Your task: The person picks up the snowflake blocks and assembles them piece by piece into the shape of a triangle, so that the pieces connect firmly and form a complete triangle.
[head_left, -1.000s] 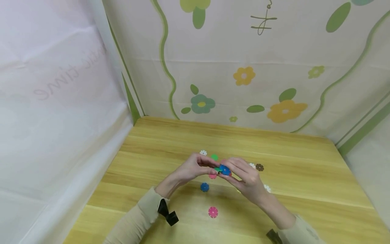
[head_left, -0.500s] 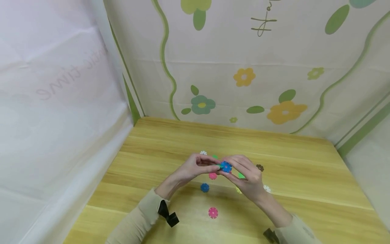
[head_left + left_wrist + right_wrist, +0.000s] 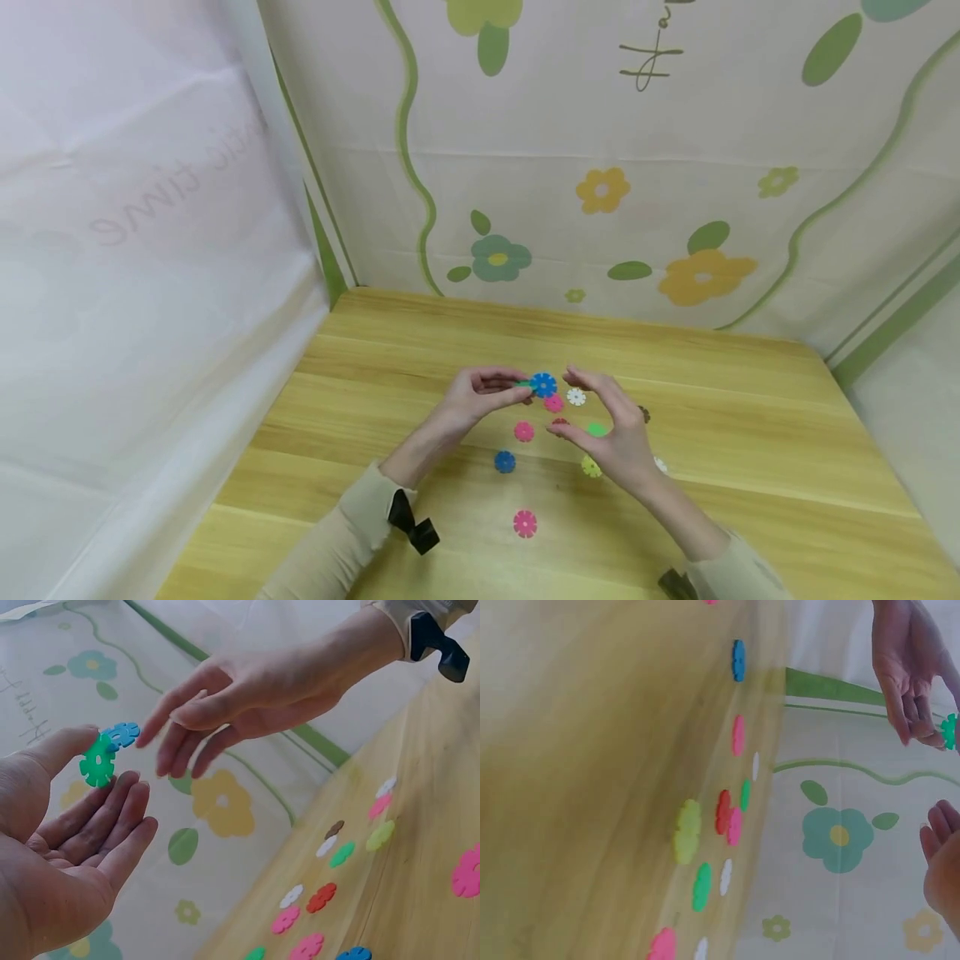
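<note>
My left hand [image 3: 467, 402] pinches a green notched flower disc [image 3: 97, 765] between thumb and fingers, above the table. A blue flower disc [image 3: 543, 385] is joined to its edge at an angle and sticks out toward the right. In the left wrist view the other fingers sit below the green disc, loosely bent. My right hand [image 3: 624, 437] holds nothing; its thumb and fingers are spread apart, just to the right of the blue disc. The right wrist view catches only part of the green disc [image 3: 949, 732] at its edge.
Loose flower discs lie on the wooden table [image 3: 405, 342]: a pink one [image 3: 525, 523] in front, a blue one [image 3: 505, 462], a yellow one [image 3: 591, 467], a white one [image 3: 576, 397], a red one [image 3: 321, 898] and several others. A flower-printed cloth [image 3: 547, 200] hangs behind the table.
My right hand has let go of the blue disc and spread its fingers, drawing off to the right. The left hand has risen slightly with the joined discs, uncovering pink and white discs behind.
</note>
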A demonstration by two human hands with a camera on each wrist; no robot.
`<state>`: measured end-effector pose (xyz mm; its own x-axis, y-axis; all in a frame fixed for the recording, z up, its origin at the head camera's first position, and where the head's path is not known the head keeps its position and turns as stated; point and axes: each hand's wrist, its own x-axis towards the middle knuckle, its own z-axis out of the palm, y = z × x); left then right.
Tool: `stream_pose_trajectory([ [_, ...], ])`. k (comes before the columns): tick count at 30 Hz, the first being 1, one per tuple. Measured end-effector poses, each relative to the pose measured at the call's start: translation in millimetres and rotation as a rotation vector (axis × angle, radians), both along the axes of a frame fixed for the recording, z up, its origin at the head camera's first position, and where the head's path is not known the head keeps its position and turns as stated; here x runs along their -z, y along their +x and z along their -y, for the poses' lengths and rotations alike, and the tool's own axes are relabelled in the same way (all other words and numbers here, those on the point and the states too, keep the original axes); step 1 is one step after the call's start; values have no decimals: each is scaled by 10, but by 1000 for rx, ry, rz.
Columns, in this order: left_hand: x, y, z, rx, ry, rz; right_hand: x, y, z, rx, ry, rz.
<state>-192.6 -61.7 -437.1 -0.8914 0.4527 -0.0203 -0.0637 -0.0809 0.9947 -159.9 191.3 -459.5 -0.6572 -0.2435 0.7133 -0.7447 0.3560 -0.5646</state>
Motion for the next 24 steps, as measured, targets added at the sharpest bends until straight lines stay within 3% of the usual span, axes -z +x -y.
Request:
stream_pose_trajectory([
  [5,9,-20,21,-18,-25,-15,143,85,-10,-27,80,56],
  [9,22,-29,29,-30,-49,-46,295,232,9,-82,258,130],
  [13,21,-26,39,-47,-76,-54,426,399,2,-170,443,287],
  [17,36,-31,43,-45,-96,-58,522,481,-7,-246,528,454],
  [20,53,-30,47,-40,-98,-60,588,513,6,-276,570,479],
  [24,62,-27,42,-43,-104,-64,664,521,30,-292,585,425],
])
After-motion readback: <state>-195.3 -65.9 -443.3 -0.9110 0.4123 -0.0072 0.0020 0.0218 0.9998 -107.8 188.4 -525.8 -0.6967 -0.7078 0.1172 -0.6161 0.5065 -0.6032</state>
